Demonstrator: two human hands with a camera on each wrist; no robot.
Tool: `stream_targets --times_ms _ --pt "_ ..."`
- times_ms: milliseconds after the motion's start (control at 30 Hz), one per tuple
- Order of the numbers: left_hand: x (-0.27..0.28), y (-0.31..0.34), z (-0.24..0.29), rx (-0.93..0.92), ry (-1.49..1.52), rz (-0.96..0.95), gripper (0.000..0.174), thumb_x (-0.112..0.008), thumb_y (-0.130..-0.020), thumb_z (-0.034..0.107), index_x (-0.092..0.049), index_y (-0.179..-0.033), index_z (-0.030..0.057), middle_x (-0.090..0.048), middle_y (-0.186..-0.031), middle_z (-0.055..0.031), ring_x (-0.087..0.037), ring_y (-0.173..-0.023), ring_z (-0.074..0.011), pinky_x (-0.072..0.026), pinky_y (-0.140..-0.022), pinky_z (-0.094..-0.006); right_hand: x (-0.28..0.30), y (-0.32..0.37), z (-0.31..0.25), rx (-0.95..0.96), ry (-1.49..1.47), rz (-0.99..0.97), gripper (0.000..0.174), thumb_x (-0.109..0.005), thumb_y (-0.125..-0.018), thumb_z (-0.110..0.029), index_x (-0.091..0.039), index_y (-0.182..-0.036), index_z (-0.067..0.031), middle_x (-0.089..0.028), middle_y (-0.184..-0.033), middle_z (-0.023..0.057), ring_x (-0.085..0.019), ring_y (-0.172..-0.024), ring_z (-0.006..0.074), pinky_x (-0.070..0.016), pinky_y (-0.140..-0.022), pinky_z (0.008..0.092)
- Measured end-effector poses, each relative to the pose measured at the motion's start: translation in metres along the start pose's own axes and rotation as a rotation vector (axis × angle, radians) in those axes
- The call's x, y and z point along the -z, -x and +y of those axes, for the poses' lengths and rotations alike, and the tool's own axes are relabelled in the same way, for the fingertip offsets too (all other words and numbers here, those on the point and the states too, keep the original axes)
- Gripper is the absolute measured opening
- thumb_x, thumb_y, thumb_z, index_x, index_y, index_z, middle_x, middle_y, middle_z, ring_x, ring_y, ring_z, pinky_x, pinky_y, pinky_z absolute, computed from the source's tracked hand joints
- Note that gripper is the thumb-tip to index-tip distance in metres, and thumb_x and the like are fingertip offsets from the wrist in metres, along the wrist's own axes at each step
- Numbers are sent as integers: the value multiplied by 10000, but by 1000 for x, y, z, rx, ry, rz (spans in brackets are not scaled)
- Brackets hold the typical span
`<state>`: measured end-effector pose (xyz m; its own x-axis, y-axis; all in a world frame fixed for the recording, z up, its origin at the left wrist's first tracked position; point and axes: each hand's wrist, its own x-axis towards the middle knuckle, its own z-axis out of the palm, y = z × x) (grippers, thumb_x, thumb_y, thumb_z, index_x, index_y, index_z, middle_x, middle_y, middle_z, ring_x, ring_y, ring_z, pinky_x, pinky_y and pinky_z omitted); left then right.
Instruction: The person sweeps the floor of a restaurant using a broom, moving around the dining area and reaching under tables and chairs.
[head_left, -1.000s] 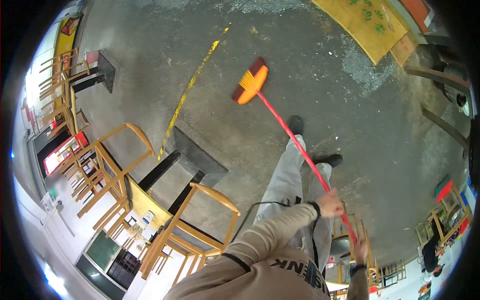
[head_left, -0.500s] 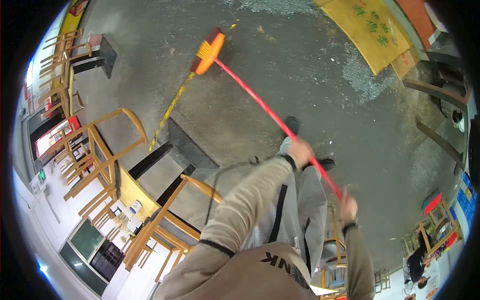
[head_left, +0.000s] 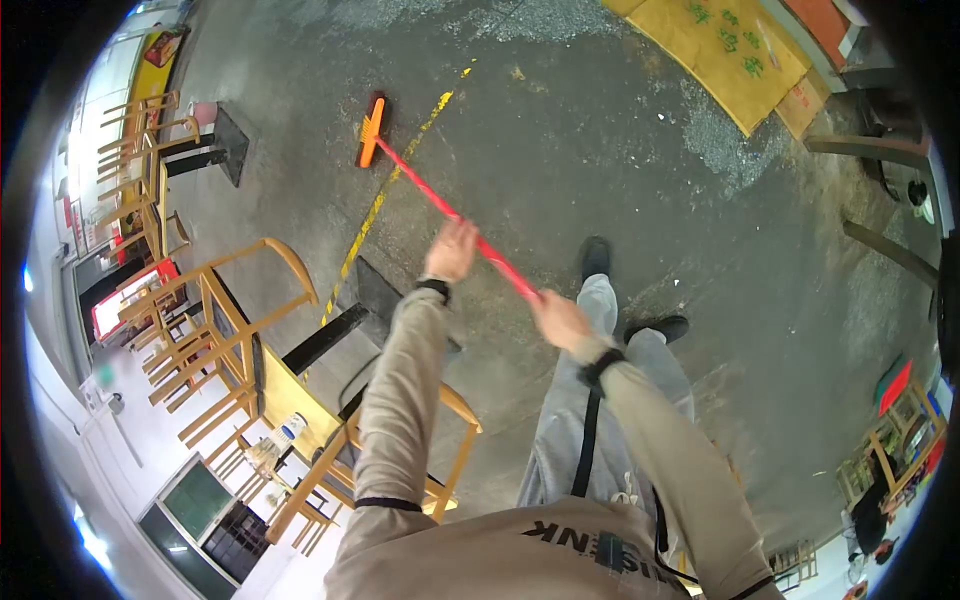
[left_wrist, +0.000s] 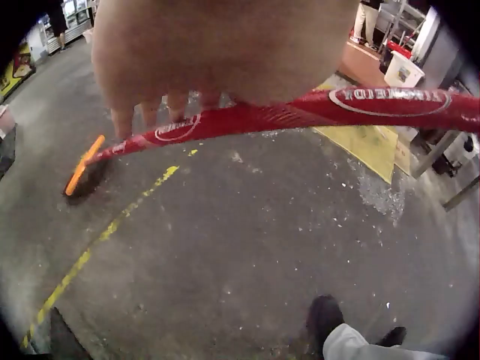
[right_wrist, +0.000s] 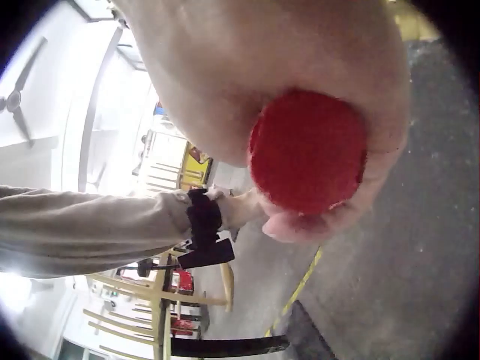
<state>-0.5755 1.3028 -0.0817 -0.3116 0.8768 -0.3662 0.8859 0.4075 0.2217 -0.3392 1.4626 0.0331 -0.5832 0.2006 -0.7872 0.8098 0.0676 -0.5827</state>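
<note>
A broom with a red handle (head_left: 420, 185) and an orange head (head_left: 371, 132) reaches out over the grey floor. Its head lies just past the yellow line, at the upper left of the head view. My left hand (head_left: 452, 250) grips the handle partway along. Round the near end of the handle my right hand (head_left: 562, 320) is curled, and the right wrist view shows the round red end cap (right_wrist: 309, 152) in that fist. In the left wrist view the back of the left hand (left_wrist: 217, 52) covers part of the handle, and the orange head (left_wrist: 84, 166) shows far left.
At the left a yellow table (head_left: 300, 395) carries upturned wooden chairs (head_left: 225, 320), its dark base (head_left: 378, 300) on the floor. A flattened yellow cardboard sheet (head_left: 730, 60) lies upper right, near dark curved legs (head_left: 890, 250). Small white scraps dot the floor.
The broom head has swung left across the yellow line. Both hands have moved forward and left with the handle, the right hand coming in from the far right.
</note>
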Motion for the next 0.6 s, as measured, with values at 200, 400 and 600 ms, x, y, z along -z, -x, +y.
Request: stream_targets --times_ms 200,400,600 --pt "-29 -16 293 43 579 158 488 -538 -876 367 -494 -1260 69 -444 -1310 -233 -417 -1226 -369 -326 -1016 -453 153 139 188 -412 347 177 606 -297 -915 -582 -605 -947 -61 -627 -927 221 -574 -915 427 -447 -770 479" --pt "1 17 526 -292 1006 -458 383 -459 -912 377 -567 -1124 76 -614 -973 -194 -589 -921 -351 -471 -784 -462 199 401 266 -776 435 466 541 -370 -943 -469 -659 -932 -12 -636 -865 222 -596 -798 402 -449 -722 483" --pt "-91 95 593 -1372 734 -409 450 -434 -887 407 -651 -687 67 -624 -669 -145 -617 -643 -334 -480 -523 -432 58 563 242 -955 559 504 545 -349 -956 -436 -659 -863 3 -581 -645 248 -565 -565 398 -422 -522 479"
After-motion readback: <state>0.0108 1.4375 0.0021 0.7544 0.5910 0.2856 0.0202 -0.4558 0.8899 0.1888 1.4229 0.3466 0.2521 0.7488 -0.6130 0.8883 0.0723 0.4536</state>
